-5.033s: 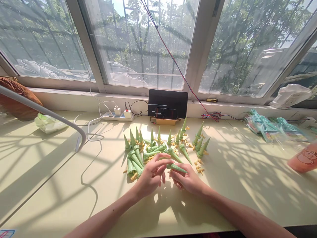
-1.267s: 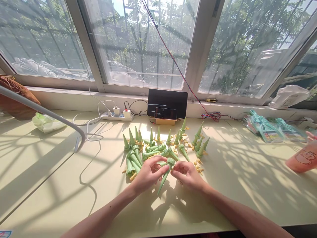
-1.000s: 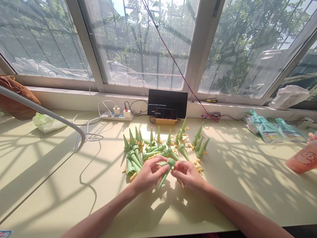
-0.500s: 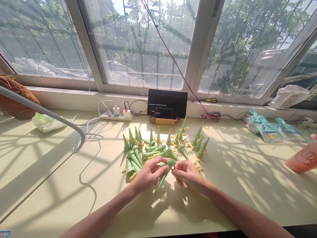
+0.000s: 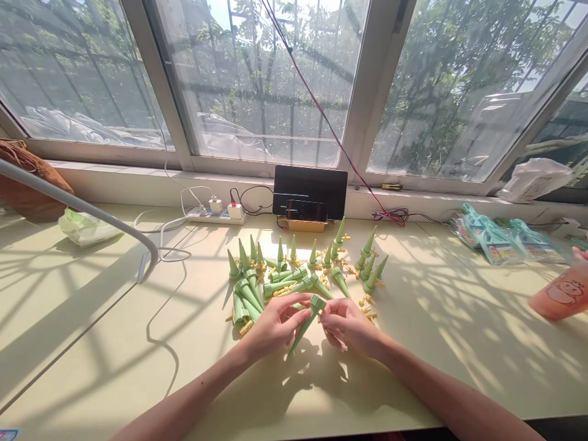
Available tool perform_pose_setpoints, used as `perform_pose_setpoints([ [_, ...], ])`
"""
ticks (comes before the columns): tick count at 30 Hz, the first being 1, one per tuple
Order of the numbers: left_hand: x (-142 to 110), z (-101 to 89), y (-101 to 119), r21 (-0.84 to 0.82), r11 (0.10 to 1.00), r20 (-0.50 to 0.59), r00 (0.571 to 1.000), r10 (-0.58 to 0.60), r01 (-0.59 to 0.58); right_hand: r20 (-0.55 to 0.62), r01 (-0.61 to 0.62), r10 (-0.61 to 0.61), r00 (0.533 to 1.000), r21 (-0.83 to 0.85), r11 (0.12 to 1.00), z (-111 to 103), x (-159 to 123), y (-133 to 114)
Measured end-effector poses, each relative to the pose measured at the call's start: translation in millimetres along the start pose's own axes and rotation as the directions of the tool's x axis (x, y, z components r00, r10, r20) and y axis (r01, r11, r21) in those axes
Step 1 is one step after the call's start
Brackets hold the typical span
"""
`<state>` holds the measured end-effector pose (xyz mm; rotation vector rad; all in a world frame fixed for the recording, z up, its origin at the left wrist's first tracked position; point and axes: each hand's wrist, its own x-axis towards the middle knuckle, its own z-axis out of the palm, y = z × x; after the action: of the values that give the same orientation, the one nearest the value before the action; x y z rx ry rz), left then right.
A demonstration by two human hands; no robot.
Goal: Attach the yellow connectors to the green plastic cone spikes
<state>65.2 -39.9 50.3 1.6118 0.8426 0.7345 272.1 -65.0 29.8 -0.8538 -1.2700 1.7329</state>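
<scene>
A green plant watering spike (image 5: pixel 305 326) slants in front of me, its ridged collar up and its point down to the left. My left hand (image 5: pixel 281 321) pinches it just below the collar, between thumb and fingers. Close against the collar's right side, my right hand (image 5: pixel 345 323) has thumb and fingertips pressed together; whatever is between them is hidden. Just beyond both hands, more green spikes (image 5: pixel 248 297) lie in a loose heap, while others (image 5: pixel 281 250) stand point up behind. Small yellow valves (image 5: pixel 367 300) lie to the right of the heap.
Behind the spikes, a phone (image 5: pixel 307 211) leans before a dark tablet (image 5: pixel 312 184). A power strip (image 5: pixel 215 213) with white cables lies left of them. A grey curved bar (image 5: pixel 92 208) crosses the left side. A pink cup (image 5: pixel 560 293) and teal packets (image 5: pixel 500 236) are on the right.
The spike has tilted slightly in my left hand, its point shifting a little left and down. My right fingers have moved slightly at the collar. The rest looks the same.
</scene>
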Motion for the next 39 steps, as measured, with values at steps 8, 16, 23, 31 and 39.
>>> perform_pose_setpoints([
  [8, -0.1, -0.4, -6.8, -0.027, 0.999, 0.012, 1.0, -0.023, 0.023, 0.007, -0.023, 0.023, 1.0, 0.05, 0.998, -1.9, 1.1, 5.2],
  [16, -0.1, -0.5, -5.2, -0.041, 0.999, 0.022, 0.999, -0.028, 0.029, 0.079, -0.006, -0.001, 0.997, 0.091, 0.996, -4.1, 1.9, 8.6],
  [23, 0.5, -2.2, -4.4, -0.057, 0.998, 0.036, 0.999, 0.004, -0.002, 0.123, -0.018, 0.001, 0.992, 0.138, 0.99, -3.5, 1.3, 8.7],
  [31, 1.4, -0.8, -7.6, -0.07, 0.996, 0.035, 0.997, 0.062, -0.059, 0.151, -0.027, -0.006, 0.988, 0.213, 0.977, -3.3, 1.9, 7.6],
  [39, 1.1, 5.4, -4.8, 0.033, 0.996, -0.025, 0.996, 0.08, -0.079, -0.004, 0.017, -0.017, 1.0, 0.151, 0.988, -1.8, 4.0, 9.4],
])
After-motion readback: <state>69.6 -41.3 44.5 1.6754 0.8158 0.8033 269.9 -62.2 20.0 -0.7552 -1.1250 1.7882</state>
